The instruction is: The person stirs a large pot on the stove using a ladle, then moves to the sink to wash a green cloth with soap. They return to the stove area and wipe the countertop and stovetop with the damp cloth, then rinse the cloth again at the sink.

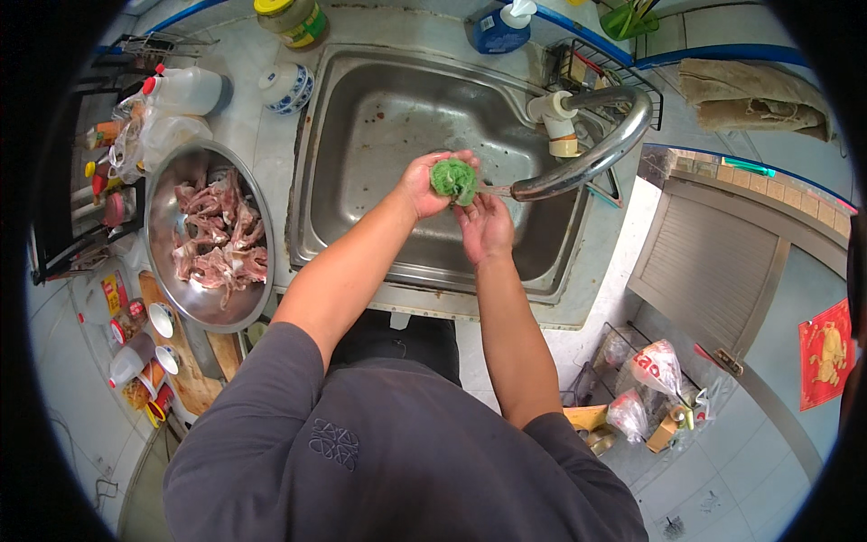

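My left hand (425, 190) holds a green scrubbing pad (454, 181) over the steel sink basin (366, 156). Water runs from the spout of the chrome faucet (582, 169) towards the pad and my hands. Just right of and below the pad is my right hand (489, 230), palm up and fingers apart, with nothing seen in it. Its fingertips come close to the pad; whether they touch it I cannot tell. Behind the hands, part of the drain is hidden.
Left of the sink, a steel bowl (159, 230) holds raw meaty bones (223, 234). Beyond it stand a blue-and-white bowl stack (288, 88), a plastic jug (186, 90) and a glass jar (292, 24). A blue bottle (501, 30) is behind the sink. A cutting board (183, 366) lies lower left.
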A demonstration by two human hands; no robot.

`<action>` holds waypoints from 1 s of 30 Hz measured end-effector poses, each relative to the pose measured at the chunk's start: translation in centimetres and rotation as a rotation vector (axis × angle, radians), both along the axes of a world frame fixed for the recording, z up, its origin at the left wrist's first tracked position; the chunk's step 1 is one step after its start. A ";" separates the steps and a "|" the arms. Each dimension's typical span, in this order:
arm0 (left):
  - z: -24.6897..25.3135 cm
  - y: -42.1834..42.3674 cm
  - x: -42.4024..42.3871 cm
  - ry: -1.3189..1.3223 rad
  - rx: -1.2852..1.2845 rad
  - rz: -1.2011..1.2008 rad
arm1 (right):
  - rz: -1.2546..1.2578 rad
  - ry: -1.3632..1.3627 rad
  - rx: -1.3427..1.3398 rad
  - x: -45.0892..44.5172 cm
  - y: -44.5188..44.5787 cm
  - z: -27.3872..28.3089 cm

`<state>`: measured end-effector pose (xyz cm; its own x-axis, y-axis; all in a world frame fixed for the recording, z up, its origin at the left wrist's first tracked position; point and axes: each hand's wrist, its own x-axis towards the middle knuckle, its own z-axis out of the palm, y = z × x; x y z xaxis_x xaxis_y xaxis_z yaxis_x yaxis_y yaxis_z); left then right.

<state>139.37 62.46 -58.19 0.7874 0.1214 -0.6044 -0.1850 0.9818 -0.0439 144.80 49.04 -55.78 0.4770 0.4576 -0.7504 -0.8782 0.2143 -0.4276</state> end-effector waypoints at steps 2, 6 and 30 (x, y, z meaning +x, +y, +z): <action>-0.3 -0.1 -0.4 0.027 0.222 0.083 | 0.133 -0.050 -0.059 -0.7 1.0 -0.4; -2.0 -5.1 -0.9 0.314 1.508 -0.348 | 0.112 -0.019 0.058 0.8 4.4 -1.4; 0.2 0.3 1.0 0.350 0.691 -0.297 | 0.083 -0.377 -0.076 8.6 -5.5 3.2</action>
